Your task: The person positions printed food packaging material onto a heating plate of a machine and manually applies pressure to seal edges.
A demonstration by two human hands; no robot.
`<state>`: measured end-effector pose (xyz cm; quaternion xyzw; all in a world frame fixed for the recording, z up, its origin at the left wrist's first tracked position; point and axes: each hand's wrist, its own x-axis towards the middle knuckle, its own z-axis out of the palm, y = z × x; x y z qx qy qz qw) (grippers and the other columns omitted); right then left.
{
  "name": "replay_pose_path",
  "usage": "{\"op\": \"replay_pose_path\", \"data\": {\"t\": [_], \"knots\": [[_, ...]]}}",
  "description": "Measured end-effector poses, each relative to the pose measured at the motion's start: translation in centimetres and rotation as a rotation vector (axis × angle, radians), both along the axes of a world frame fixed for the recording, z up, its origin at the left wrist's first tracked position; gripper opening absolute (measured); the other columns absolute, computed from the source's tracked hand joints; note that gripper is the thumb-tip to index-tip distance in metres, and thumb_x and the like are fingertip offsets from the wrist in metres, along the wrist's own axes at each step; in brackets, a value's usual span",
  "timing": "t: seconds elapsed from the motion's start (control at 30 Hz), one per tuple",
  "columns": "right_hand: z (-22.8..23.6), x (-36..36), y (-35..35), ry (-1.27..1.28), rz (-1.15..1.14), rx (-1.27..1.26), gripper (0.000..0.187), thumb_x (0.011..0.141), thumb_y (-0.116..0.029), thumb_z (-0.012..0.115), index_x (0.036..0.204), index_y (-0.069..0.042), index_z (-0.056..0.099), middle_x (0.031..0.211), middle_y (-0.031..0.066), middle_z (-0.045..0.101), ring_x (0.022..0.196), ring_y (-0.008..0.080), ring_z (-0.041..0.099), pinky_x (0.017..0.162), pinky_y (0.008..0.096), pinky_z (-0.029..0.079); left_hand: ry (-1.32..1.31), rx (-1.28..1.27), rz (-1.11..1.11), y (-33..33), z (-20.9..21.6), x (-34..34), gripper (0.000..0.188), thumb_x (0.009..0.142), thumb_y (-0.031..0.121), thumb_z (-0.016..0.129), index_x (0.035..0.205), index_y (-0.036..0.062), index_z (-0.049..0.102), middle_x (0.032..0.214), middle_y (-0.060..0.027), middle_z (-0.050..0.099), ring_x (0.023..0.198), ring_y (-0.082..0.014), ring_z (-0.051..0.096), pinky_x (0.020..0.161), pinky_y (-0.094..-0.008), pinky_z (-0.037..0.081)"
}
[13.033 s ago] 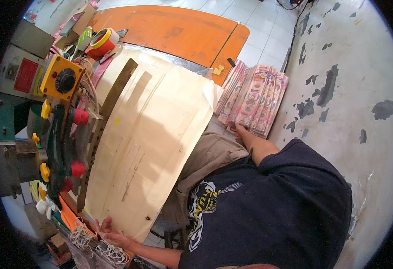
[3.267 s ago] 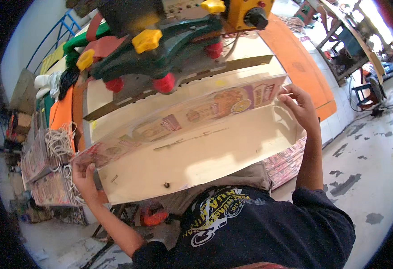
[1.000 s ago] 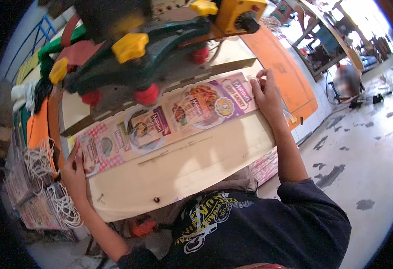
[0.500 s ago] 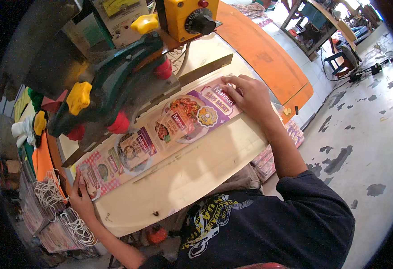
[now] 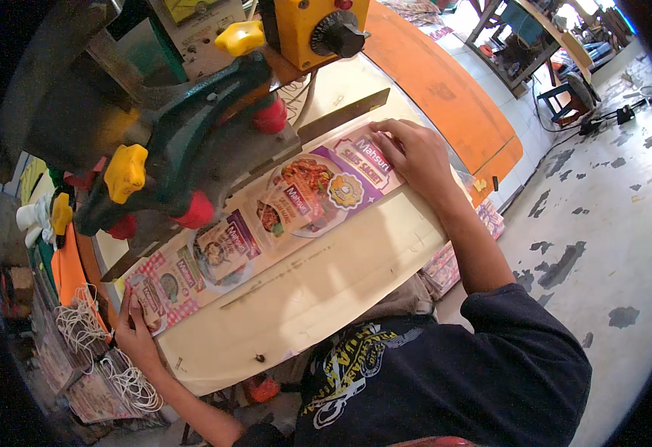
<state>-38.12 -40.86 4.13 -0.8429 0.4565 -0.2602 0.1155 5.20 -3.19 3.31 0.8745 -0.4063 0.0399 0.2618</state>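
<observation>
A long printed plastic strip [image 5: 262, 216], with purple, pink-checked and food pictures, lies flat on a cream-covered worktable [image 5: 326, 276], slanting from lower left to upper right. At its lower left end my left hand [image 5: 137, 334] grips the edge between thumb and fingers. My right hand [image 5: 420, 153] pinches the upper right end with bent fingers; part of that edge is hidden beneath them. Just beyond the strip's far long edge stands a thin metal bar [image 5: 344, 115]. Over it hangs the dark green arm of a press machine [image 5: 207, 123], with red knobs [image 5: 195, 210] and yellow knobs [image 5: 125, 175].
A yellow control box [image 5: 303, 33] with a black dial stands at the back. An orange tabletop [image 5: 445, 97] extends to the right. Bundled printed sheets [image 5: 91, 391] and white cords [image 5: 80, 324] sit at lower left. More printed stacks [image 5: 445, 268] lie below the table's right side.
The view has shifted slightly, with the machine's left knobs appearing a little lower. Both hands keep their hold on the strip's ends, almost unmoved.
</observation>
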Motion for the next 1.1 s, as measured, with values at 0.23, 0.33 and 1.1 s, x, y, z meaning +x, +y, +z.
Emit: {"op": "replay_pose_path", "data": {"t": [0.23, 0.33, 1.1], "knots": [[-0.1, 0.0, 0.0, -0.046, 0.009, -0.017, 0.025, 0.098, -0.034, 0.067, 0.110, -0.014, 0.075, 0.082, 0.0122, 0.071, 0.070, 0.0268, 0.068, 0.065, 0.0387, 0.050, -0.001, -0.016, -0.005, 0.2, -0.3, 0.1, 0.047, 0.108, 0.040, 0.055, 0.138, 0.0064, 0.066, 0.115, -0.0138, 0.076, 0.091, -0.0143, 0.071, 0.068, -0.0298, 0.055], [-0.2, 0.0, -0.1, -0.060, 0.016, -0.016, 0.025, 0.098, -0.034, 0.068, 0.109, -0.013, 0.075, 0.081, 0.0130, 0.071, 0.069, 0.0261, 0.068, 0.064, 0.0381, 0.049, 0.042, -0.031, 0.029, -0.2, 0.2, -0.6, 0.045, 0.108, 0.039, 0.054, 0.138, 0.0075, 0.066, 0.112, -0.0140, 0.076, 0.084, -0.0128, 0.070, 0.064, -0.0286, 0.054], [-0.1, 0.1, 0.2, -0.058, -0.020, 0.008, 0.022, 0.097, -0.032, 0.067, 0.107, -0.016, 0.078, 0.089, 0.0132, 0.073, 0.080, 0.0311, 0.071, 0.071, 0.0425, 0.054, 0.270, -0.092, 0.143, 0.1, -0.4, -0.2, 0.035, 0.109, 0.027, 0.054, 0.141, 0.0181, 0.066, 0.088, -0.0051, 0.071, 0.059, -0.0063, 0.051, 0.052, -0.0268, 0.047]]}}
